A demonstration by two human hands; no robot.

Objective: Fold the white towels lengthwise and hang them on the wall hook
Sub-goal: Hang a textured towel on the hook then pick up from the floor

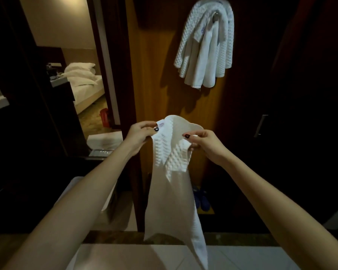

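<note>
1. White towel (pixel 172 191) in hand: one. You hold it in the air in front of the wooden panel (pixel 160 75), below the hook and apart from it.
2. Hands: two, both on this towel. Your left hand (pixel 140 134) pinches the top left corner, thumb just beside the small label (pixel 161 124). Your right hand (pixel 205 144) pinches the top edge on the opposite side, fingers curled into the cloth.
3. Orientation: the long axis runs vertically. The top edge spans between your hands, and the lower end hangs straight down to a narrow tail. A waffle-textured flap folds over near the top; the face below it is smooth.
4. Hook (pixel 215 16): one, high on the panel.
5. Hung towels (pixel 203 55): at least two draped over the hook, a waffle-textured one outermost and smooth cloth inside. You cannot get the exact count from these layers. Their ends point down.
6. Blue slippers (pixel 202 199): one pair, on the floor behind the held towel.
</note>
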